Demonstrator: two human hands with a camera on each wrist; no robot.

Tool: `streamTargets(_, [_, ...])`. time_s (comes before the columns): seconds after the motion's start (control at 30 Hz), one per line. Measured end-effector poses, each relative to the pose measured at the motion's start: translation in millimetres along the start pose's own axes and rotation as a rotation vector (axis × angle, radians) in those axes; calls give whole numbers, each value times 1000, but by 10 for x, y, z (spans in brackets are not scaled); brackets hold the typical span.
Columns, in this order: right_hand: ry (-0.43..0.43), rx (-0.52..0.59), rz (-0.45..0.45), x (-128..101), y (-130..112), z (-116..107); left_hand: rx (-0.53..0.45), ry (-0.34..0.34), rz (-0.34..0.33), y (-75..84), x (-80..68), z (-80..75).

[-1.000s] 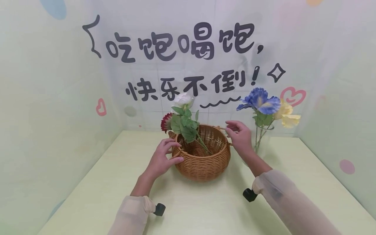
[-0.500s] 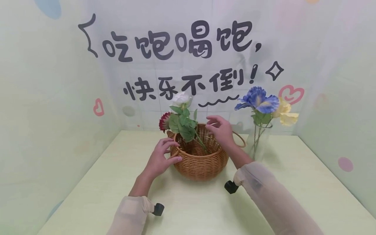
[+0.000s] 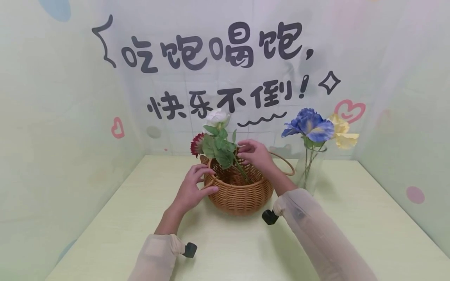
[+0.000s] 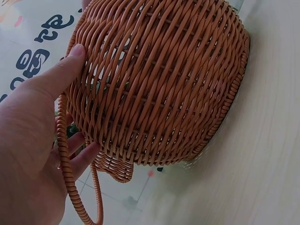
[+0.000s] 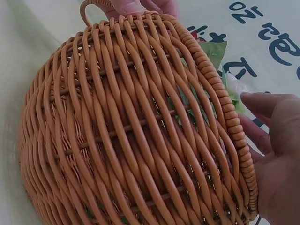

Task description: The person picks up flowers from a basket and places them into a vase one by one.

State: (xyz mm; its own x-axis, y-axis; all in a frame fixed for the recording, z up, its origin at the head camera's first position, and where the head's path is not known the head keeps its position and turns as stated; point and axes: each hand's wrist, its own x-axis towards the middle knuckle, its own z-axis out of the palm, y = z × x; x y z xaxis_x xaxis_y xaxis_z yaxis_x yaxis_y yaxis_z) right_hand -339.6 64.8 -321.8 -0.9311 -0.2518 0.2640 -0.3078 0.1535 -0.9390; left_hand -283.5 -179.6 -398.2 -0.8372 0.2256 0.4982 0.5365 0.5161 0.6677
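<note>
A brown wicker basket (image 3: 242,201) stands on the table, a loop handle at each side. My left hand (image 3: 191,187) holds its left rim; in the left wrist view the thumb (image 4: 70,65) presses the outer weave, with the other fingers around the side by the handle. Inside lean a white rose (image 3: 218,118) and a dark red flower (image 3: 198,144), their heads over the back left rim. Over the basket's right part, my right hand (image 3: 258,156) has loosely bent fingers beside the green stems (image 3: 242,169), holding nothing visible. Part of the basket's right side is hidden behind it.
To the right of the basket stands a clear glass vase (image 3: 313,171) with a blue flower (image 3: 311,125) and a yellow one (image 3: 344,134). Printed fabric walls enclose the pale table (image 3: 218,242) at the back and both sides.
My right hand has moved left from the basket's right handle to over the opening, near the stems. That handle now hangs outward to the right. The left hand stays at the rim.
</note>
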Motion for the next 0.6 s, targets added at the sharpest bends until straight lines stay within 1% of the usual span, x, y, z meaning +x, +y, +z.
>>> streamTargets(0.13, [-96, -47, 47, 20, 20, 13, -3, 3, 5, 0, 3, 6])
streamTargets(0.23, [-153, -90, 88, 22, 28, 22, 0, 2, 10, 8, 0, 12])
streamTargets(0.33, [-192, -128, 118, 25, 40, 24, 3, 1, 12, 17, -2, 17])
streamTargets(0.5, [-242, -192, 127, 32, 44, 27, 8, 2, 2, 23, -10, 13])
streamTargets(0.6, [-267, -213, 135, 32, 33, 33, 9, 2, 2, 27, -12, 7])
